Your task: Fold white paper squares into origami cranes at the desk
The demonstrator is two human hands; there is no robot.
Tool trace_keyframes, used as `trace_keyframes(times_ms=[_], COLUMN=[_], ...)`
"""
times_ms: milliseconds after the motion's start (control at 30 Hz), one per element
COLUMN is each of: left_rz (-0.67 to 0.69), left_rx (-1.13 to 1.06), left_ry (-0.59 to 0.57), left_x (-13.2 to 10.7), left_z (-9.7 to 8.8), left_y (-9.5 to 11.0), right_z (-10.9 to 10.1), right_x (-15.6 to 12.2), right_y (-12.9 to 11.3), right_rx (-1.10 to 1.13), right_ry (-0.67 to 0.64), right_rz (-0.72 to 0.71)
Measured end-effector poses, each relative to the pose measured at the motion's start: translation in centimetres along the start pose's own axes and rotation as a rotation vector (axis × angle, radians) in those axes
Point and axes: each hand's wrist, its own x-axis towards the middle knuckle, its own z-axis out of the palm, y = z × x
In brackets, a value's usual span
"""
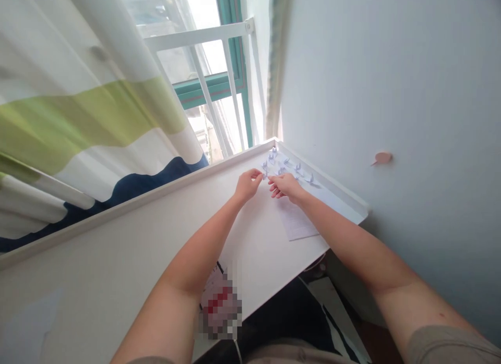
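Observation:
At the far corner of the white table, my left hand [247, 184] is closed in a pinch at a small folded paper figure [265, 172]. My right hand [285, 186] meets it from the other side, thumb and forefinger at the figure's edge, the other fingers curled. The figure is pale and tiny, and its exact shape cannot be made out. Several similar folded paper figures stand just beyond my hands, among them one near the wall [311, 179] and one toward the corner [271, 157]. Under my right forearm lies a sheet of paper [295, 223], partly hidden.
A raised rim [336, 189] edges the white table [168, 239] along wall and window. A phone-like object [221, 304], blurred out, lies by my left forearm with a white cable. The striped curtain [97, 113] hangs at left. A pink piece [383, 158] sticks to the wall.

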Motion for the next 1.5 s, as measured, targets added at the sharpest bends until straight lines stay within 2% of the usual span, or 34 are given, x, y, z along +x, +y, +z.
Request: trace_keyframes(times_ms=[100,167,267,433,533,633,700,767,833,900,967,1100,1200,1267,1333,1400,1500], left_rz=[-0.018,-0.037,-0.062,-0.115,-0.16,-0.159,-0.16,-0.181,-0.201,-0.223,-0.264,-0.376,-0.455,-0.543,-0.639,-0.693,-0.797], left_rx=[0.08,0.136,0.205,0.287,0.296,0.249,0.208,0.18,0.171,0.18,0.216,0.377,0.561,0.659,0.719,0.773,0.849], left_ry=[-0.045,-0.063,-0.086,-0.075,-0.046,-0.014,0.031,0.106,0.178,0.285,0.404,0.656,0.831,0.897,0.881,0.811,0.692], left_x=[0.7,0.8,0.8,0.8,0.6,-0.1,-1.1,-3.0,-5.8,-9.7,-14.8,-27.4,-37.3,-42.9,-47.1,-49.7,-51.3], left_z=[2.5,3.4,3.9,3.6,3.0,1.6,-0.3,-2.9,-6.5,-10.7,-15.3,-24.2,-29.4,-31.7,-33.2,-33.9,-33.9], left_y=[0.2,0.3,0.3,0.3,0.3,0.2,0.0,-0.3,-0.9,-1.5,-1.9,-2.1,-1.8,-1.6,-1.7,-1.8,-2.0], right_z=[-1.6,-2.1,-2.4,-2.3,-2.3,-1.7,-0.6,1.4,4.2,7.9,12.7,24.9,34.3,39.8,44.2,47.4,49.8], right_x=[0.9,1.4,1.9,1.9,1.1,-0.4,-1.8,-3.4,-5.1,-6.7,-8.5,-12.9,-17.2,-20.1,-22.7,-24.8,-26.8], right_y=[0.7,1.2,1.6,1.4,0.9,0.3,0.0,-0.2,-0.2,-0.2,-0.2,-0.2,0.3,1.1,2.2,3.6,5.3], right_rx=[0.005,0.003,-0.006,-0.034,-0.039,-0.021,-0.004,0.002,0.018,-0.034,-0.139,-0.307,-0.477,-0.656,-0.689,-0.779,-0.997], right_ry=[0.034,0.042,0.043,0.073,0.15,0.216,0.228,0.199,0.096,-0.105,-0.34,-0.718,-0.935,-0.975,-1.018,-1.069,-1.118], right_rz=[0.023,0.042,0.071,0.089,0.071,0.029,-0.001,-0.034,-0.054,-0.041,-0.041,-0.188,-0.349,-0.602,-0.732,-1.021,-1.22])
